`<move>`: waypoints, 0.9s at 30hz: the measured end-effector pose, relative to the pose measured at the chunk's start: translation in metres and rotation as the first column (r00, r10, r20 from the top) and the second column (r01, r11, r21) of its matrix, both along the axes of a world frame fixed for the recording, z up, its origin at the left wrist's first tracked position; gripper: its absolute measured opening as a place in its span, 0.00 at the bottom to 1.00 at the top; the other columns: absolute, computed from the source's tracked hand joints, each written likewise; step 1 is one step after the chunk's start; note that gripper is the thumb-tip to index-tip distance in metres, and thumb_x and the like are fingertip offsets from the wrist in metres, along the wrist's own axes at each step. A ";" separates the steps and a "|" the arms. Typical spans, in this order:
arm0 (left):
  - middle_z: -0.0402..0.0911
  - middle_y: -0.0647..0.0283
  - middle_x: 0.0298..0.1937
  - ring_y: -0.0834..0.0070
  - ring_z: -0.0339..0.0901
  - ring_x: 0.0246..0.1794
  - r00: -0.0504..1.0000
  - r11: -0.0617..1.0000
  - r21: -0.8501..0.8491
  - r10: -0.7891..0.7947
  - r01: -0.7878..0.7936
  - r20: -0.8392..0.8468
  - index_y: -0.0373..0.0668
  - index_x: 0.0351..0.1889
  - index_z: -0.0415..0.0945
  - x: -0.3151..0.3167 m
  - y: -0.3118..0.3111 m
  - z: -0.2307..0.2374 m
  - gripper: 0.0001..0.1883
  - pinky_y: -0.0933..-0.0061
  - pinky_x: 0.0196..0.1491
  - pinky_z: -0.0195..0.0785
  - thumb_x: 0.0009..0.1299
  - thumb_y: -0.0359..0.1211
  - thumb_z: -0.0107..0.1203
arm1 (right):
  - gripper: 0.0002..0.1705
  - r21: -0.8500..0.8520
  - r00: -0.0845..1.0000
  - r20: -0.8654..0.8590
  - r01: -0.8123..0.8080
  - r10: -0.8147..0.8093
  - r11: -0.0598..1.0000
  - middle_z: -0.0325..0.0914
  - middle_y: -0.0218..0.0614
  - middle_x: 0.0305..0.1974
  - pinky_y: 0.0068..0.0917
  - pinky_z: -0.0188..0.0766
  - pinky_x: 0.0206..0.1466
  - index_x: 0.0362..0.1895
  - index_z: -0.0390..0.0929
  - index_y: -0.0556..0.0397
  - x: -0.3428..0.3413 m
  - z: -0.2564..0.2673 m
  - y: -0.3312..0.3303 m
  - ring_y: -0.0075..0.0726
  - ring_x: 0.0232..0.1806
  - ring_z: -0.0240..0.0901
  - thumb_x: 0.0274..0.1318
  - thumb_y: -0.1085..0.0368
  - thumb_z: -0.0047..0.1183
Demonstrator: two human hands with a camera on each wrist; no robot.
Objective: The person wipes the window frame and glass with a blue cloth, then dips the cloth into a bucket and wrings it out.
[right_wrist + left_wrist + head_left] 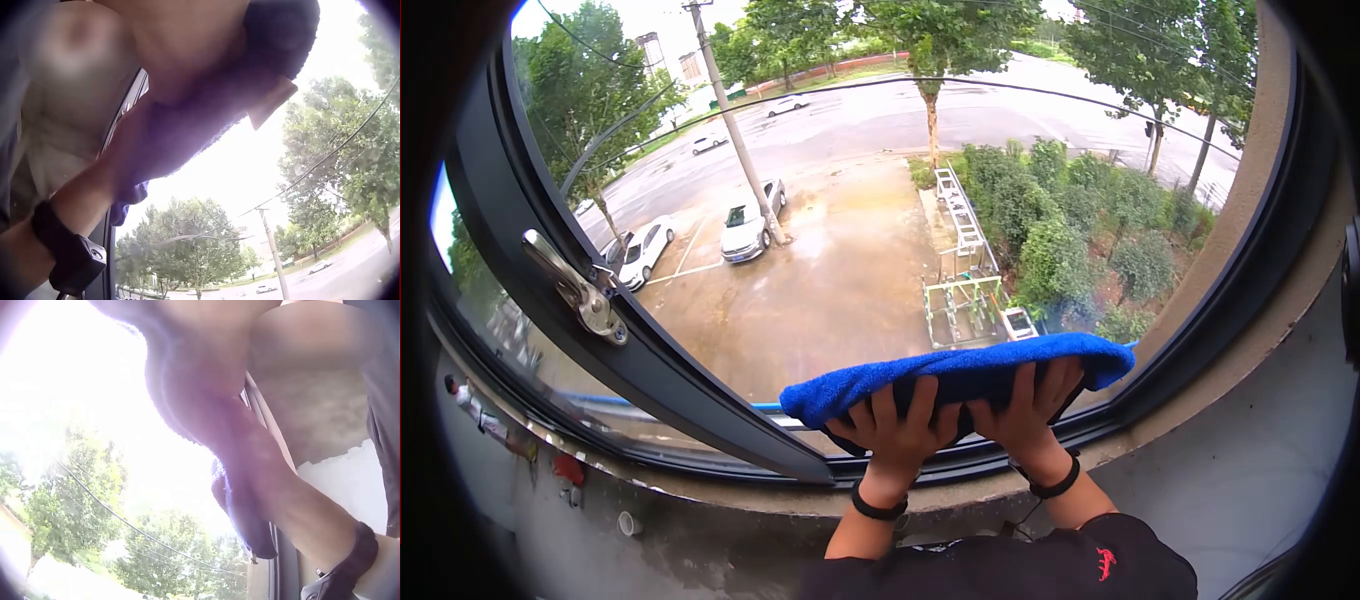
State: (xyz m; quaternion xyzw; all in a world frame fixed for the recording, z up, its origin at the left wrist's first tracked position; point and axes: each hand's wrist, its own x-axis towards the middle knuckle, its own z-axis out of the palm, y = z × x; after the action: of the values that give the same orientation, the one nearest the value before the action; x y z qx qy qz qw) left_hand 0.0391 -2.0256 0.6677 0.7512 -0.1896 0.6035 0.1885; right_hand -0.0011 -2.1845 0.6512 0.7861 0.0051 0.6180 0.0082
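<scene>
A bright blue cloth (960,364) with a dark underside spans the lower part of the window opening. My left hand (892,430) lies against its underside, fingers spread and fairly straight. Close beside it, my right hand (1022,418) touches the same cloth with extended fingers; the cloth's edge covers some fingertips. Backlit and dark, the cloth (256,534) also shows beyond the hands in the left wrist view. In the right wrist view, the cloth (281,31) hangs at the upper right beside the near hand (187,44).
A dark window sash (640,350) with a metal handle (580,290) stands at the left. The frame and sill (1180,420) curve around the hands. Outside below are parked cars (750,225), a pole, metal racks (962,305) and bushes. A cup (629,523) sits low inside.
</scene>
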 end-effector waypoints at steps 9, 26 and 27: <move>0.62 0.40 0.68 0.38 0.55 0.70 0.989 0.989 0.145 -0.042 0.021 0.145 0.48 0.64 0.67 -0.007 -0.001 -0.059 0.30 0.27 0.70 0.33 0.68 0.52 0.50 | 0.42 0.063 0.997 -0.030 -0.076 0.078 0.995 0.53 0.64 0.69 0.67 0.50 0.64 0.67 0.67 0.49 -0.005 -0.082 0.008 0.75 0.66 0.52 0.61 0.32 0.45; 0.73 0.59 0.54 0.54 0.70 0.52 0.951 0.988 0.153 0.070 -0.024 -0.301 0.58 0.48 0.79 -0.031 0.016 -0.127 0.19 0.40 0.51 0.57 0.60 0.49 0.62 | 0.42 0.255 0.863 -0.348 -0.290 0.367 0.923 0.57 0.69 0.68 0.68 0.58 0.58 0.70 0.56 0.50 -0.037 -0.118 0.031 0.84 0.64 0.57 0.54 0.58 0.60; 0.73 0.59 0.54 0.54 0.70 0.52 0.951 0.988 0.150 0.068 -0.022 -0.303 0.58 0.48 0.79 -0.031 0.017 -0.122 0.19 0.40 0.51 0.57 0.60 0.49 0.62 | 0.42 0.249 0.863 -0.332 -0.310 0.382 0.918 0.57 0.69 0.69 0.67 0.58 0.59 0.70 0.56 0.50 -0.037 -0.114 0.030 0.83 0.65 0.58 0.54 0.58 0.61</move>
State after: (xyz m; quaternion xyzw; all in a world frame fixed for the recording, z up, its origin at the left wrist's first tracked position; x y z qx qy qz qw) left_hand 0.0084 -2.0089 0.5461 0.8517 -0.1840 0.4681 0.1469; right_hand -0.0382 -2.1544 0.5376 0.8726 0.0900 0.4457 -0.1782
